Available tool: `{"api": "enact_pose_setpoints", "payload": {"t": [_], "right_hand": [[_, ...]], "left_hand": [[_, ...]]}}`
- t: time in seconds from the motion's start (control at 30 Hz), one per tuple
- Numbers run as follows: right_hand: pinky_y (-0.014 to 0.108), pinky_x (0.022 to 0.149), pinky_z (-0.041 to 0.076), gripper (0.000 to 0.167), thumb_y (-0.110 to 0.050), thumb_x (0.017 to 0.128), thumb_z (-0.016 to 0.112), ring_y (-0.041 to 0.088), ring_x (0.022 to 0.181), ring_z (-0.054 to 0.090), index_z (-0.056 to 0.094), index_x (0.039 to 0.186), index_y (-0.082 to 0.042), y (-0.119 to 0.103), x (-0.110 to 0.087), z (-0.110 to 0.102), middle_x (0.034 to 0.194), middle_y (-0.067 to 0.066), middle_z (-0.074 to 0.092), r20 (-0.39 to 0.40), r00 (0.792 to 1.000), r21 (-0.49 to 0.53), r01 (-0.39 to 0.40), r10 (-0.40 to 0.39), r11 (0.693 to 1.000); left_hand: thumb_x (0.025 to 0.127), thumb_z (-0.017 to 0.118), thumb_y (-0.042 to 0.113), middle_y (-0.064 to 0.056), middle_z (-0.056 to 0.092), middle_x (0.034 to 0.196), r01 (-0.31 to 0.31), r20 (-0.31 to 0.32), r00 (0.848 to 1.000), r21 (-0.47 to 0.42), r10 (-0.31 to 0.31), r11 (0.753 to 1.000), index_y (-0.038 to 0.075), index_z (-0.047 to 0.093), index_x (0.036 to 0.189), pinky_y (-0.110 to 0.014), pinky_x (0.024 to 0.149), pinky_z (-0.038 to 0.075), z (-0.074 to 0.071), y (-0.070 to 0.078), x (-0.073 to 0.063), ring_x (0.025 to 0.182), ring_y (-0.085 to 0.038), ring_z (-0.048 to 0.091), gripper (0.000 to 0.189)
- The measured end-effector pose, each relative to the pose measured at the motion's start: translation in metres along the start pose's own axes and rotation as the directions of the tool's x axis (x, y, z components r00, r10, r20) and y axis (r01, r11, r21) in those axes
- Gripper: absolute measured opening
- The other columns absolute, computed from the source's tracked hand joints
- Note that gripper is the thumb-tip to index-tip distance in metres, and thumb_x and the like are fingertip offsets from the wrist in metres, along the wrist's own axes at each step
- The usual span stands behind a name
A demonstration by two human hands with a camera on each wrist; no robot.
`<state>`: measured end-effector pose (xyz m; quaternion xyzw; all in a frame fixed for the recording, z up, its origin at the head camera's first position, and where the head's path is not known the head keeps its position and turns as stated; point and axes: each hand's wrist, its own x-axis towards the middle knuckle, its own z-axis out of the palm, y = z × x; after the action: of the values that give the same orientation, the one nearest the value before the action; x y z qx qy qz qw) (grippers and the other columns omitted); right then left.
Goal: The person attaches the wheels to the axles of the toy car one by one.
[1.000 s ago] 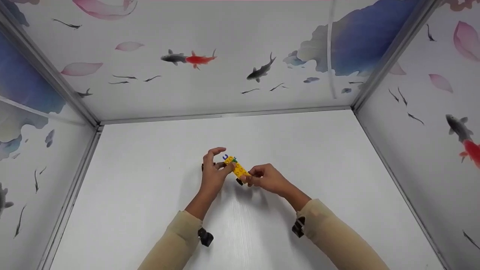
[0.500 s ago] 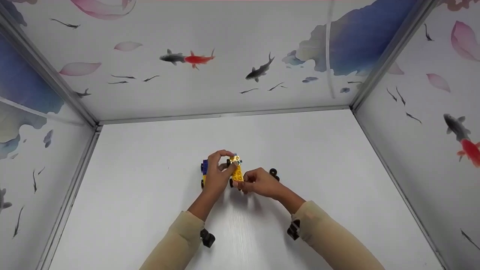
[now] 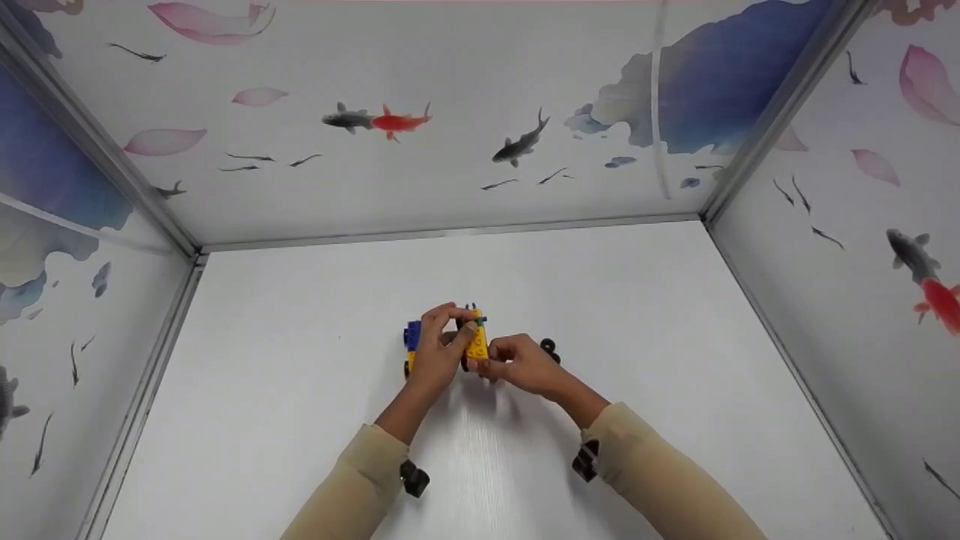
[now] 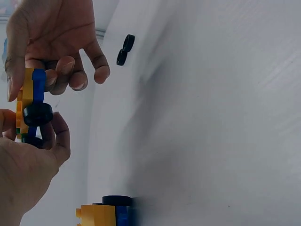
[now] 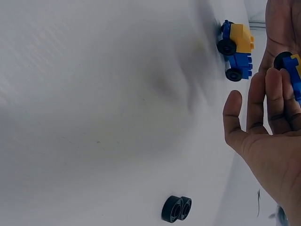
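A toy block car (image 3: pixel 476 345) with a yellow studded top, blue base and black wheels is held off the table between both hands. My left hand (image 3: pixel 437 349) grips its far part, thumb on the yellow top and fingers on the other side. At the near end, my right hand (image 3: pixel 521 364) pinches the body between thumb and fingers. The left wrist view shows a black wheel (image 4: pixel 37 114) on the car's side, between the hands. In the right wrist view only a blue and yellow part of the car (image 5: pixel 292 75) shows at the edge.
A second yellow and blue block car (image 5: pixel 240 40) stands on the white table (image 3: pixel 300 420), left of my left hand. Two loose black wheels (image 3: pixel 550 349) lie together beyond my right hand. Printed panels (image 3: pixel 450 187) enclose the table's back and sides.
The held car has turned from a slant to nearly straight away from me, and my right hand has shifted slightly left and nearer. The second car and loose wheels have come into fuller view.
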<state>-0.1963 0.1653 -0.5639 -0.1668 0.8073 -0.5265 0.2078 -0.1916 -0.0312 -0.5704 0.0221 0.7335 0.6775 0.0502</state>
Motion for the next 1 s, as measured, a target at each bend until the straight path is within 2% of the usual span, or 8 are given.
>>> {"api": "enact_pose_setpoints", "payload": {"t": [0.13,0.23,0.33,0.47,0.6,0.77,0.87,1.0], "right_hand": [[0.047,0.087,0.063,0.034,-0.032,0.105,0.076,0.017,0.087,0.068,0.068,0.084,-0.007,0.002,0.001,0.000,0.098,0.018,0.079,0.002,1.000,0.076,0.010,-0.010,0.997],[0.050,0.088,0.064,0.033,-0.029,0.106,0.076,0.019,0.085,0.069,0.069,0.085,-0.004,0.002,0.001,-0.001,0.095,0.015,0.077,-0.007,1.000,0.110,0.017,-0.016,0.994],[0.048,0.084,0.062,0.035,-0.031,0.105,0.076,0.020,0.083,0.067,0.070,0.084,-0.004,0.001,0.001,-0.003,0.089,0.012,0.076,-0.022,1.000,0.083,0.021,-0.019,0.996],[0.038,0.078,0.057,0.037,-0.036,0.105,0.077,0.017,0.082,0.065,0.072,0.085,-0.006,0.001,0.001,-0.005,0.086,0.010,0.077,-0.023,1.000,0.004,0.009,-0.009,1.000],[0.030,0.075,0.053,0.031,-0.041,0.103,0.079,0.014,0.084,0.066,0.079,0.093,-0.011,0.001,-0.001,-0.009,0.092,0.005,0.081,-0.012,1.000,-0.102,0.016,-0.017,0.995],[0.036,0.086,0.061,0.027,-0.041,0.098,0.085,0.015,0.096,0.072,0.083,0.108,-0.016,0.006,-0.006,-0.019,0.108,0.002,0.079,-0.025,0.999,-0.193,0.037,-0.043,0.980],[0.043,0.093,0.063,0.034,-0.038,0.095,0.088,0.022,0.105,0.074,0.083,0.117,-0.013,0.011,-0.009,-0.028,0.116,0.006,0.076,-0.052,0.998,-0.203,0.028,-0.039,0.979],[0.045,0.093,0.062,0.039,-0.029,0.094,0.089,0.034,0.112,0.072,0.081,0.125,-0.006,0.020,-0.011,-0.039,0.121,0.013,0.074,-0.104,0.993,-0.244,0.028,-0.055,0.969]], "left_hand": [[0.112,0.064,0.044,-0.007,0.034,0.170,0.051,0.072,0.996,0.000,-0.050,0.999,0.031,0.065,0.140,-0.036,0.101,0.063,-0.002,-0.002,-0.001,0.130,-0.036,0.069,0.030],[0.113,0.064,0.043,-0.011,0.045,0.163,0.064,0.135,0.989,-0.024,-0.060,0.998,0.035,0.062,0.148,-0.037,0.096,0.065,-0.005,-0.003,-0.001,0.125,-0.034,0.070,0.036],[0.113,0.064,0.040,-0.014,0.058,0.152,0.078,0.172,0.983,-0.054,-0.067,0.996,0.037,0.061,0.152,-0.040,0.097,0.067,-0.007,-0.002,-0.002,0.123,-0.030,0.070,0.039],[0.113,0.065,0.040,-0.013,0.065,0.147,0.086,0.176,0.982,-0.070,-0.072,0.994,0.034,0.062,0.153,-0.043,0.101,0.067,-0.009,-0.003,-0.002,0.126,-0.027,0.069,0.040],[0.112,0.068,0.037,-0.014,0.066,0.143,0.078,0.175,0.983,-0.092,-0.061,0.993,0.031,0.062,0.153,-0.044,0.101,0.067,-0.012,-0.004,-0.001,0.124,-0.028,0.071,0.042],[0.108,0.074,0.032,-0.016,0.064,0.141,0.077,0.175,0.983,-0.092,-0.060,0.993,0.033,0.060,0.155,-0.041,0.100,0.067,-0.015,-0.005,0.000,0.118,-0.027,0.074,0.049],[0.105,0.078,0.028,-0.017,0.064,0.142,0.090,0.171,0.982,-0.090,-0.074,0.992,0.034,0.057,0.157,-0.040,0.101,0.067,-0.017,-0.006,0.000,0.119,-0.026,0.075,0.056],[0.102,0.082,0.019,-0.017,0.061,0.144,0.112,0.171,0.981,-0.102,-0.093,0.988,0.035,0.056,0.159,-0.040,0.101,0.067,-0.020,-0.008,-0.002,0.118,-0.027,0.076,0.064]]}}
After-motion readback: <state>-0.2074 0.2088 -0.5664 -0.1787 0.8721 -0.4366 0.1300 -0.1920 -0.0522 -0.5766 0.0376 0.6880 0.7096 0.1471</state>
